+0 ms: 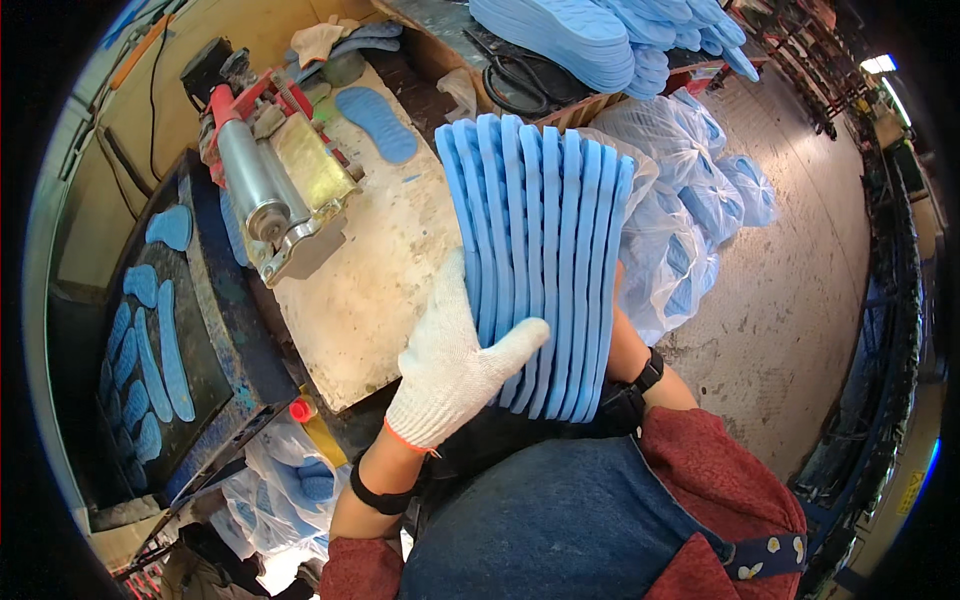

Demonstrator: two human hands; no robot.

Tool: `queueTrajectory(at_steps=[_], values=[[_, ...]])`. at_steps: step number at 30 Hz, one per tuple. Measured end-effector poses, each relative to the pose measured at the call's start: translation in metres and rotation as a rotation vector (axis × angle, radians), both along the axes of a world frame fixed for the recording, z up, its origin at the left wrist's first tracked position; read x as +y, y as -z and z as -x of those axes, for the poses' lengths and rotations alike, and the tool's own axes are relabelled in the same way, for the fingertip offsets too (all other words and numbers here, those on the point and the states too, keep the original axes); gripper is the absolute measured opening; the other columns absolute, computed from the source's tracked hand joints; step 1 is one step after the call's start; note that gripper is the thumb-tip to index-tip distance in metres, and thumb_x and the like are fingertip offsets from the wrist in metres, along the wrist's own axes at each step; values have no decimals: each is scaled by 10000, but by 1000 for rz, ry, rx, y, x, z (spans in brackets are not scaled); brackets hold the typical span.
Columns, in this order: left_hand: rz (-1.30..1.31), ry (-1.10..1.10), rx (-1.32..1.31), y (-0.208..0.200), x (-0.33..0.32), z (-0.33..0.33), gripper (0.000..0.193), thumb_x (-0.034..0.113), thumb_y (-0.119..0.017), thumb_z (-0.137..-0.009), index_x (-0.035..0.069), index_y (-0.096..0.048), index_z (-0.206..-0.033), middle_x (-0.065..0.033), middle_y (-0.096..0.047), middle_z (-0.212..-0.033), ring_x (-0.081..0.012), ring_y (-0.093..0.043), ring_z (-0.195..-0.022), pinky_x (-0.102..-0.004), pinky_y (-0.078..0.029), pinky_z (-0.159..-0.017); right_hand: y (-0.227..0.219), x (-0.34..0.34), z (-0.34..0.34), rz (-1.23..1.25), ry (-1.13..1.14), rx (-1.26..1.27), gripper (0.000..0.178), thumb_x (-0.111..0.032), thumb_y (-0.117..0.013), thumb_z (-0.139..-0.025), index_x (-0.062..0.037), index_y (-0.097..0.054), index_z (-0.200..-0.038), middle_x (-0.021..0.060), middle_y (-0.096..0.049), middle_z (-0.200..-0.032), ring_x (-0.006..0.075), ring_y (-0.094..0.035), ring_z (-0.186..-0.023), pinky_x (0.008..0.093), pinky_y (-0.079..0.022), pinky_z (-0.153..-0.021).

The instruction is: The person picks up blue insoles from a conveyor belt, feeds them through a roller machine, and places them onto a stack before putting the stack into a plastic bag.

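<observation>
A thick row of light blue foam insoles [540,270] stands on edge, pressed together in front of my body. My left hand [445,360], in a white knit glove with an orange cuff, grips its left side. The thumb lies across the nearest edges, while the fingers reach up along the outer insole. At the right side of the stack, my right hand [620,283] holds it from behind. Only a sliver of that hand and the wrist show; its fingers are hidden by the insoles.
Beyond the stack, a roller machine [255,180] sits on a worn board [345,335] beside a loose insole [377,124]. Left is a dark tray [205,350] with scattered blue pieces. Piled insoles [560,40] and black scissors [520,80] lie at the back; filled plastic bags [670,220] stand right.
</observation>
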State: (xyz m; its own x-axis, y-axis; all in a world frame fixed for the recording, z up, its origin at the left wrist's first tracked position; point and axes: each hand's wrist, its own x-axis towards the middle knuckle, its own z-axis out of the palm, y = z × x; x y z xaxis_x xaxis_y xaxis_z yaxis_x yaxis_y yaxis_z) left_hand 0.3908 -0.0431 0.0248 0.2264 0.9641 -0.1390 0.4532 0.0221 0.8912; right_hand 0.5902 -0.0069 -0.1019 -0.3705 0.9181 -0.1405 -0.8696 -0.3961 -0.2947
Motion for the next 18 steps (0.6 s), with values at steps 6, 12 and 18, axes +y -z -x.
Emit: queueTrajectory(at_steps=[6, 12, 18], values=[[-24, -55, 204, 5, 2, 0, 1028, 417, -746, -736, -90, -186, -1433, -316, -464, -1296, -411, -526, -1170, -439, -430, -984, -3, 9, 10, -137, -112, 176, 641, -195, -674, -670, 64, -525, -1237, 223, -654, -1104, 340, -674, -954, 451, -547, -895], [-258, -116, 161, 8, -2, -4, 1071, 364, -796, -682, -98, -186, -1432, -302, -414, -1348, -391, -462, -1242, -418, -382, -1037, -4, 10, 11, -136, -145, 122, 743, -224, -692, -667, 45, -452, -1317, 228, -613, -1186, 348, -640, -1030, 456, -502, -959], [-163, -118, 277, 16, 5, -9, 1152, 449, -805, -673, -106, -145, -1437, -331, -339, -1397, -446, -393, -1283, -439, -351, -1063, -7, 13, 14, -116, -172, 75, 777, -237, -691, -695, 31, -402, -1365, 225, -577, -1248, 356, -595, -1101, 460, -442, -1017]])
